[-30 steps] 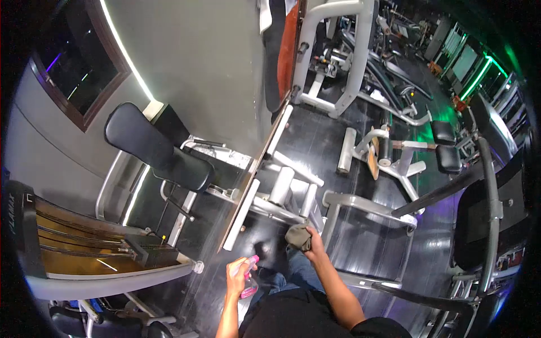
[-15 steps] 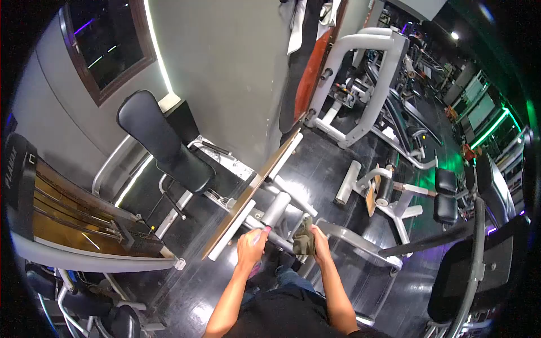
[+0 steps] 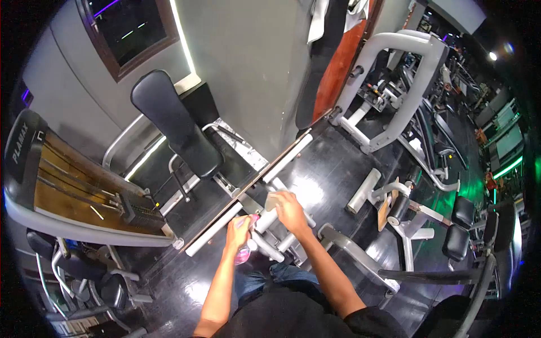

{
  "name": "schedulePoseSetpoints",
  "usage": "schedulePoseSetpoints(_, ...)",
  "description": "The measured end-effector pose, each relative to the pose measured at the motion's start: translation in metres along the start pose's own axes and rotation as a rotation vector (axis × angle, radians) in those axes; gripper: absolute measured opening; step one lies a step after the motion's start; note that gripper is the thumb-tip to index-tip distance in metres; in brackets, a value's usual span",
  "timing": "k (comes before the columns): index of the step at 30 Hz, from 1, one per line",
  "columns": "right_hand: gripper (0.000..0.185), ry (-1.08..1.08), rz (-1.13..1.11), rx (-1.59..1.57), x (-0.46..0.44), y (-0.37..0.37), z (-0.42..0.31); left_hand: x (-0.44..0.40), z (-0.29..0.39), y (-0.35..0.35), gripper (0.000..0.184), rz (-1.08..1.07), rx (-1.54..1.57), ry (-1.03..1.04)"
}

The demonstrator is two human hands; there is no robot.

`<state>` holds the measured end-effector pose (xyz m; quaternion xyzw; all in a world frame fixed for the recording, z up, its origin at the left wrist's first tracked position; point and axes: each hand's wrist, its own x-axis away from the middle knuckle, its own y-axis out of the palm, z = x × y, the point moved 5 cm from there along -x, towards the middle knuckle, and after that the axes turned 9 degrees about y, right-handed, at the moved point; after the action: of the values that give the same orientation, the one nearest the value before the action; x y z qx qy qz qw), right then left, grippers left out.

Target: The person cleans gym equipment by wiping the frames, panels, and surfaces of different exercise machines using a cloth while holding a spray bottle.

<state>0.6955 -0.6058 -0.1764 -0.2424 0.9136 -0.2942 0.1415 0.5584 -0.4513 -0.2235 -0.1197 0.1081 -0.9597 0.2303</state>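
Left hand (image 3: 239,232) has its fingers wrapped around the neck of a spray bottle (image 3: 242,255), pink top up by the thumb, bottle hanging between the arms with pink liquid in it. Right hand (image 3: 291,212) is a bit farther out, fingers bent over a bunched cloth (image 3: 273,200), grip closed on it. The cloth's right over a fat grey tube (image 3: 266,221) on the machine frame, tho I honestly can't tell if it's touching.

As for progress, I'd call it midway at best: bottle and cloth both in hand, neither put down. No clue which bits of the frame are done, nothing I can see marks one from another. Far left there's a black padded seat (image 3: 200,158), neither hand near it.
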Motion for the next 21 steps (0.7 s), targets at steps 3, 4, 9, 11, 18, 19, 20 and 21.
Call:
schedulePoseSetpoints(3, 0.031, -0.081, -0.098, 0.445, -0.007, 0.053, -0.001, -0.002, -0.022, -0.002, 0.047, 0.090, 0.228, -0.031)
schedulePoseSetpoints(4, 0.031, -0.087, -0.104, 0.435, -0.004, 0.056, -0.012, -0.002, -0.025, -0.002, 0.048, 0.043, 0.256, -0.024)
schedulePoseSetpoints(9, 0.028, -0.244, -0.407, 0.357, 0.007, 0.072, -0.013, 0.003, -0.045, -0.011, 0.051, -0.107, 0.492, 0.006)
schedulePoseSetpoints(11, 0.028, -0.232, -0.482, 0.499, -0.011, 0.050, -0.018, 0.002, -0.047, -0.011, 0.049, -0.148, 0.487, 0.001)
schedulePoseSetpoints(18, 0.018, -0.059, -0.419, 0.869, -0.052, 0.091, 0.003, 0.006, -0.056, -0.006, 0.051, -0.106, 0.568, -0.016)
schedulePoseSetpoints(19, 0.016, -0.089, -0.535, 0.821, -0.051, 0.104, 0.000, 0.006, -0.056, -0.006, 0.052, -0.104, 0.617, 0.005)
schedulePoseSetpoints(20, 0.014, -0.116, -0.649, 0.770, -0.050, 0.116, -0.002, 0.007, -0.058, -0.005, 0.052, -0.099, 0.615, 0.002)
schedulePoseSetpoints(21, 0.015, -0.055, -0.778, 0.748, -0.052, 0.120, -0.005, 0.007, -0.061, -0.004, 0.052, -0.115, 0.674, 0.003)
